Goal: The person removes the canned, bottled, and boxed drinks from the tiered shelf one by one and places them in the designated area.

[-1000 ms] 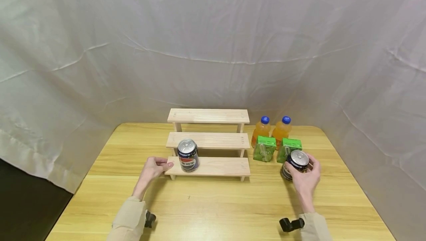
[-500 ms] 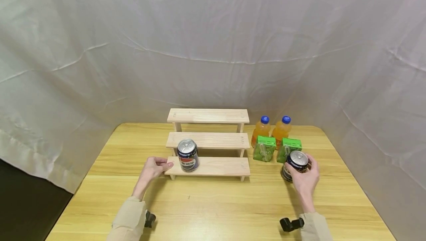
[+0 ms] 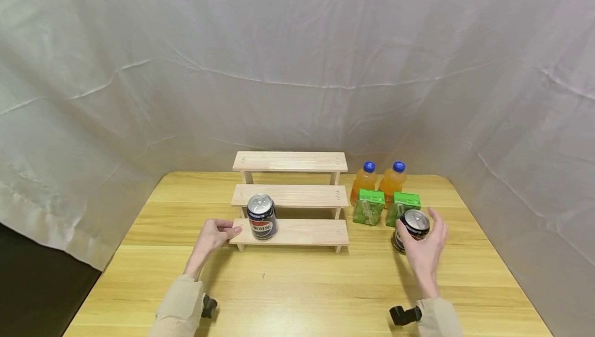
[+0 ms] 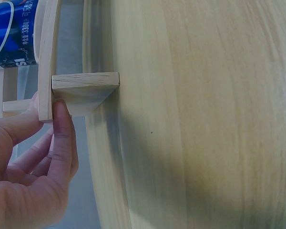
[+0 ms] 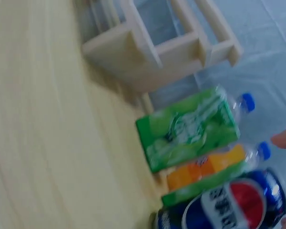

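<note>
My left hand (image 3: 215, 235) pinches the left end of the bottom board of a three-tier wooden shelf (image 3: 309, 232); the left wrist view shows the thumb and index finger (image 4: 62, 138) on either side of the board. A Pepsi can (image 3: 262, 218) stands upright on that bottom tier, just right of the hand. At the right, a second Pepsi can (image 3: 417, 223) stands on the table. Around its top my right hand (image 3: 425, 251) is spread, with fingers parted from the can's right side and the thumb near its left side; thumb contact cannot be told.
Behind the right can stand two green juice cartons (image 3: 369, 208), and behind them two orange drink bottles (image 3: 364, 182) with blue caps. These stand to the right of the shelf. A grey curtain (image 3: 297, 68) hangs behind and beside the wooden table (image 3: 288, 290).
My right hand's fingers have spread away from the second Pepsi can, which stays in place. The left hand keeps its pinch on the shelf.
</note>
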